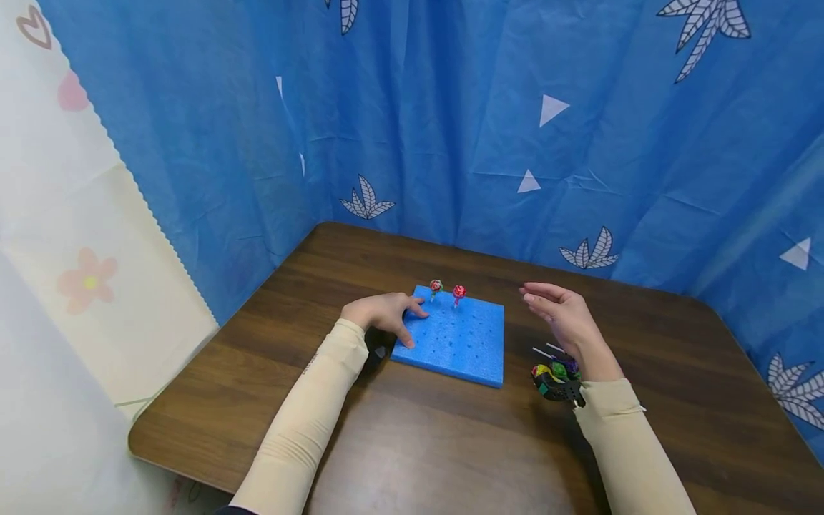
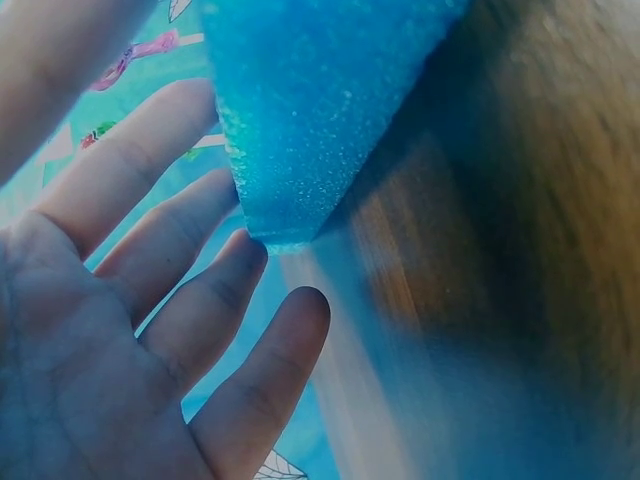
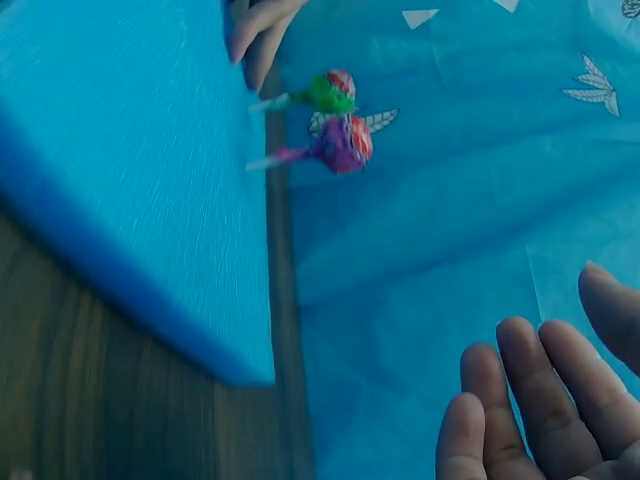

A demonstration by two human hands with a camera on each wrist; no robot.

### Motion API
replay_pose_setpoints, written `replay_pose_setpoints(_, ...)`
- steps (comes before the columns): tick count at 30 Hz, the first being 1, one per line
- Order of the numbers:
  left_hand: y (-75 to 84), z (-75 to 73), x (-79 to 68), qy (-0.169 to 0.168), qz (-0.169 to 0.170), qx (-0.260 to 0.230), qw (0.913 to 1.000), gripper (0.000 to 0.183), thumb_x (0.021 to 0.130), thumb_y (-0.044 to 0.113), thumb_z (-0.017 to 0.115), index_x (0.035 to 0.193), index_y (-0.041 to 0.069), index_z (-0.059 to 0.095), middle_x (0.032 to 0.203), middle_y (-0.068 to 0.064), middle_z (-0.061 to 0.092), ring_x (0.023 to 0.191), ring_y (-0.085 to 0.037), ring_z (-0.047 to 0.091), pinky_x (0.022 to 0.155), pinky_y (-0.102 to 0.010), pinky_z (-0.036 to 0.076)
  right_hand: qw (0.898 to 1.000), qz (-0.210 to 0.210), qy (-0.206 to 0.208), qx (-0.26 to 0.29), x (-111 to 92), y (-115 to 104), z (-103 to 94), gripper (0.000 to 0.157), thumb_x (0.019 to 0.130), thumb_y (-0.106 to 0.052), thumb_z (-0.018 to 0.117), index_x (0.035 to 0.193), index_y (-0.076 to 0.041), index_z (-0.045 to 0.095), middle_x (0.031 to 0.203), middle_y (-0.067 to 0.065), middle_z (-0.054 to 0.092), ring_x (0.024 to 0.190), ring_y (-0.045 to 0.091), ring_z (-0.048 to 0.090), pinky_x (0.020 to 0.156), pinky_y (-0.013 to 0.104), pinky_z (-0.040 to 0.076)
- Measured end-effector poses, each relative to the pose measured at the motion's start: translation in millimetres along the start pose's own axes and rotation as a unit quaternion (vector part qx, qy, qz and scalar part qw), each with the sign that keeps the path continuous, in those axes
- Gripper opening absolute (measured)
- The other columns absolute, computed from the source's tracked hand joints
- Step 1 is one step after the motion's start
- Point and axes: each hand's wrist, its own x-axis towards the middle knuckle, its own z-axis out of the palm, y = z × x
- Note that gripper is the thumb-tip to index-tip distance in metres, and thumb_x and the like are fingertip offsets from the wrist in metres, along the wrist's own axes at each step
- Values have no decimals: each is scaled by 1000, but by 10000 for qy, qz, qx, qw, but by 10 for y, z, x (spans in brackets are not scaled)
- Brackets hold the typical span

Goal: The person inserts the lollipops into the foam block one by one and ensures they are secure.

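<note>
A blue foam board dotted with small holes lies on the table. Two wrapped lollipops, one red and green and one red and pink, stand upright by their sticks near its far edge. My left hand rests at the board's left side with fingers spread. In the left wrist view, fingertips touch the foam's edge without curling around it. To the board's right, my right hand is raised over the table. Its fingers are loosely bent, the thumb apart, and nothing is between them.
Several loose lollipops, green, purple and yellow, lie below the right wrist, partly hidden by a black wrist device. The brown wooden table has blue patterned curtains behind it and a pale curtain at the left.
</note>
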Motion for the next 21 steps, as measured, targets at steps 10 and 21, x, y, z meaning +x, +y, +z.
replay_pose_setpoints(10,28,-22,-29,-51,-63,25,10000,67,82,32,83,143,22,57,167,0,26,155,-29,19,122,-49,28,9947,295,-9,-983,-260,215,-483,59,98,-35,65,145,-2,50,107,-28,67,108,-7,64,117,46,30)
replay_pose_setpoints(21,14,-14,-21,10,-90,49,9999,66,82,33,83,143,23,58,167,1,27,155,-29,20,122,-50,28,9898,652,108,-1264,-430,398,-771,61,98,-36,63,146,-2,49,110,-27,66,103,-11,58,118,64,23)
